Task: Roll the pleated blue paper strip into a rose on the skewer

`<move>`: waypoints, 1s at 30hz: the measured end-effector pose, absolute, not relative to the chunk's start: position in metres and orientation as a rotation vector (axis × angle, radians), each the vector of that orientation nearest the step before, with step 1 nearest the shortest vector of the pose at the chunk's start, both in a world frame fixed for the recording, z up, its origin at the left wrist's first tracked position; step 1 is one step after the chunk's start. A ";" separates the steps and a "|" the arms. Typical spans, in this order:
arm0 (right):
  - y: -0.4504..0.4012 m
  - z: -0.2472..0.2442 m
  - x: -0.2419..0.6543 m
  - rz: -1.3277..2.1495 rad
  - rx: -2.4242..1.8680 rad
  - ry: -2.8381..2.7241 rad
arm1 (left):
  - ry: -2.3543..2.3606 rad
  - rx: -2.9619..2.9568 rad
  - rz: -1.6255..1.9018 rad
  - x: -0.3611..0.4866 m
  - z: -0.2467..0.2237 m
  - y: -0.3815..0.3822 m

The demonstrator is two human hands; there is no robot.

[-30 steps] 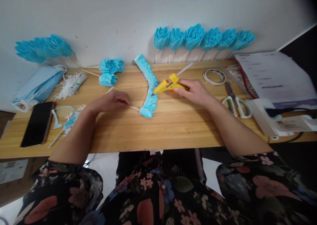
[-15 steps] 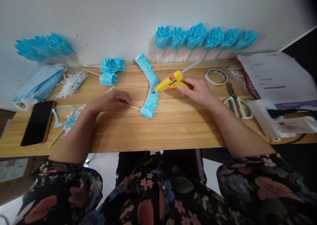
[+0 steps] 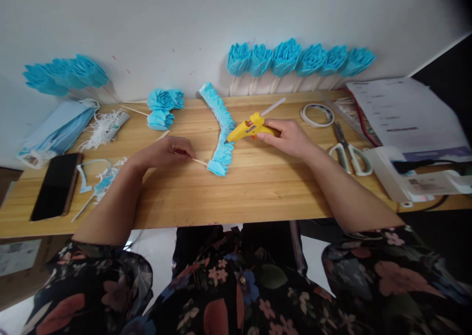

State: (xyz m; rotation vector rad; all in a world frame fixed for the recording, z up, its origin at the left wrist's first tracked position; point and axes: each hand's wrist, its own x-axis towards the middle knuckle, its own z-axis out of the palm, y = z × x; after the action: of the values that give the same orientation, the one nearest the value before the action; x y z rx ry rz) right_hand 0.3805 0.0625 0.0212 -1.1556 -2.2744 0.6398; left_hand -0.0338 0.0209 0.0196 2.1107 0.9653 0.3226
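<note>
A: Position of the hands?
B: Apart, one either side of a ruffled blue strip [image 3: 218,110]. Left hand [image 3: 165,152] rests low over the surface [image 3: 236,200], fingers pinched on a thin wooden stick [image 3: 199,161].

A: And the far tip of that stick?
B: At the strip's near end, where a blue fold [image 3: 217,167] lies against it.

A: Right hand?
B: Right hand [image 3: 287,136] wrapped about the handle of a yellow glue gun [image 3: 250,127]. Nozzle aimed left, over the strip's lower half; contact with it, cannot tell. Clear glue stick [image 3: 273,106] juts from the back.

A: Lie of the strip?
B: Mid-surface, between the hands. Upper end near the wall [image 3: 184,25], middle bowed to the right.

A: Surroundings?
B: Six stemmed blue flowers [image 3: 286,58] in a row along the wall. More blue blooms [image 3: 66,73] at far left; a small cluster [image 3: 161,101] lies behind the left hand. Left side: pleated masks [image 3: 61,128], bundle of white cords [image 3: 105,128], dark phone [image 3: 55,190]. Right side: tape roll [image 3: 317,125], scissors [image 3: 356,159], printed papers [image 3: 401,106].
</note>
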 end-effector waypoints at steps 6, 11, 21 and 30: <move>0.066 0.018 0.382 0.756 -1.160 -2.201 | 0.953 2.111 0.337 -0.033 0.020 0.021; 0.070 0.016 0.387 0.808 -1.123 -2.117 | 0.960 2.095 0.338 -0.033 0.020 0.021; 0.068 0.016 0.385 0.794 -1.171 -2.100 | 0.959 2.094 0.347 -0.033 0.019 0.020; 0.062 0.023 0.382 0.737 -1.175 -2.219 | 0.952 2.097 0.357 -0.034 0.018 0.021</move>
State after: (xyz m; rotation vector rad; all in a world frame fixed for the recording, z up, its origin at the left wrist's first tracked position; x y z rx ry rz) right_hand 0.3823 0.0623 0.0232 -1.1746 -2.2193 0.7374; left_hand -0.0338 0.0206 0.0178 2.0971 0.9516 0.3572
